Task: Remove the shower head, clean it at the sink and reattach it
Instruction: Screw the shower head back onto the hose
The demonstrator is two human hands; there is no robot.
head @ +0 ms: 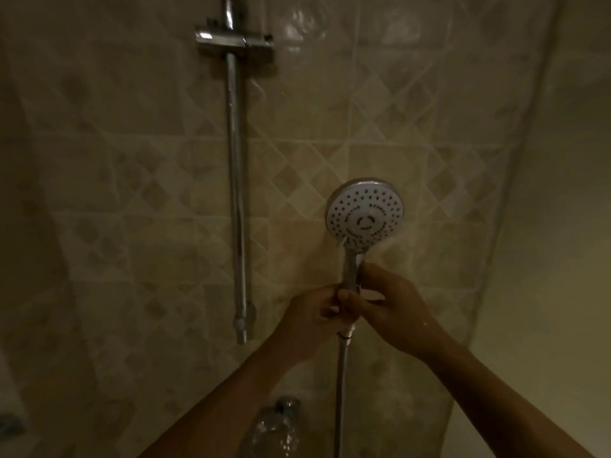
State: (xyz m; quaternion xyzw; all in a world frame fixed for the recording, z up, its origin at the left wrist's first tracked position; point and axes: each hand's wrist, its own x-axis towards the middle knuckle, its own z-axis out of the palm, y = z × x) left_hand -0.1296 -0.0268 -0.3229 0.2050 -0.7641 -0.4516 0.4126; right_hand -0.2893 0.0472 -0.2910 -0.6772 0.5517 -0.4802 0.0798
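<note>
While both hands close on its handle, the shower head (365,214) is up in the air in front of the tiled wall (132,193), off the wall and well to the right of the chrome rail (236,193). The left hand (314,314) comes in from the left, fingers curled round the lower part of the handle (351,269). The right hand (395,312) comes in from the right, thumb and fingers pinching the same stretch, one fingertip reaching a little higher up the stem. The two hands meet at the handle, knuckles touching. The round spray face sits just above both hands. Its long axis stands close to upright, the head at the top, the handle running down into the grip, leaning a touch to the right as it rises. The white nozzle face is turned out towards the camera. Below the hands a chrome hose (340,391) joins the handle base and drops straight down. On the rail, near the upper edge of the wall, sits a chrome bracket (234,41). Low down, between the forearms, something shiny and blurred (281,421); I cannot tell what it is.
</note>
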